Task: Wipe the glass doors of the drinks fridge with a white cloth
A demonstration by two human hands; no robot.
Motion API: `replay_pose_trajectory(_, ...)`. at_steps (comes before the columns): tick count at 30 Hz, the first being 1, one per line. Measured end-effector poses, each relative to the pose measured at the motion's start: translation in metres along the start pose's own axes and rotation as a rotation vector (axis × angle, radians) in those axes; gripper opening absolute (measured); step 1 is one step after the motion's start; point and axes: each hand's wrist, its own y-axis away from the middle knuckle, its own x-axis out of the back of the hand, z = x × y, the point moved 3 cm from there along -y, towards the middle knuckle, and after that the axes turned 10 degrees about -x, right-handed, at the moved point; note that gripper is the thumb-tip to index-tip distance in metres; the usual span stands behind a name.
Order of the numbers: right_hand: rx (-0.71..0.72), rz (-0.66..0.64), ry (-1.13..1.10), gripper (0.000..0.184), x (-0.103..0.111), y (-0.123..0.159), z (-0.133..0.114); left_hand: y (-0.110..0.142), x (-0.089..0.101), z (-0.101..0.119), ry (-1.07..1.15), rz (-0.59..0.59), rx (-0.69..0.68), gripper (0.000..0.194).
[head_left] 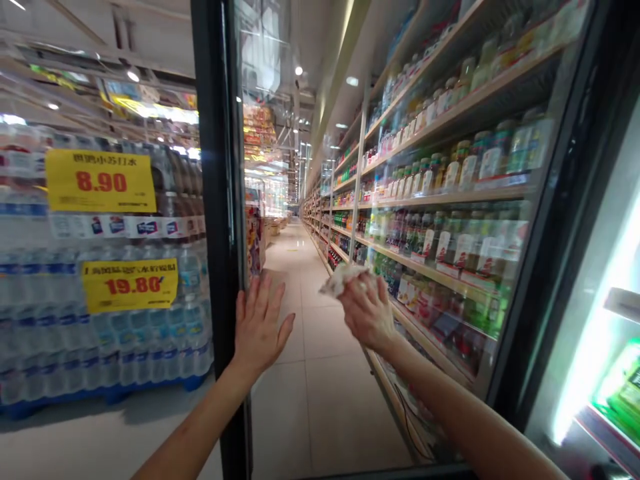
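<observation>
A glass door (310, 413) in a black frame (220, 200) fills the middle of the head view. My left hand (261, 323) lies flat with spread fingers on the glass, close beside the frame's left upright; it holds nothing. Toward the middle of the pane, my right hand (367, 307) is closed on a crumpled whitish cloth (343, 279) against the glass. Part of the cloth is hidden under the fingers. Bottles on shelves (450, 267) and an aisle floor (285, 393) show through or in the pane.
Stacked packs of bottled water (150, 333) stand on a blue pallet (115, 393) to the left, bearing yellow price signs (100, 181). At the right edge, a bright light strip (595, 333) and a green package (623, 380) show inside the cooler.
</observation>
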Motion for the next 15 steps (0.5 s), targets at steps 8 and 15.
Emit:
replay_pose_trajectory(8,0.132,-0.071,-0.104,0.031,-0.006,0.031,-0.025,0.001,-0.001,0.002,0.026,-0.002,0.029,0.070)
replay_pose_trajectory(15,-0.336,0.030,0.054,0.038,0.006,0.038,0.013,0.003,-0.005,0.002,0.022,0.004,0.049,0.071)
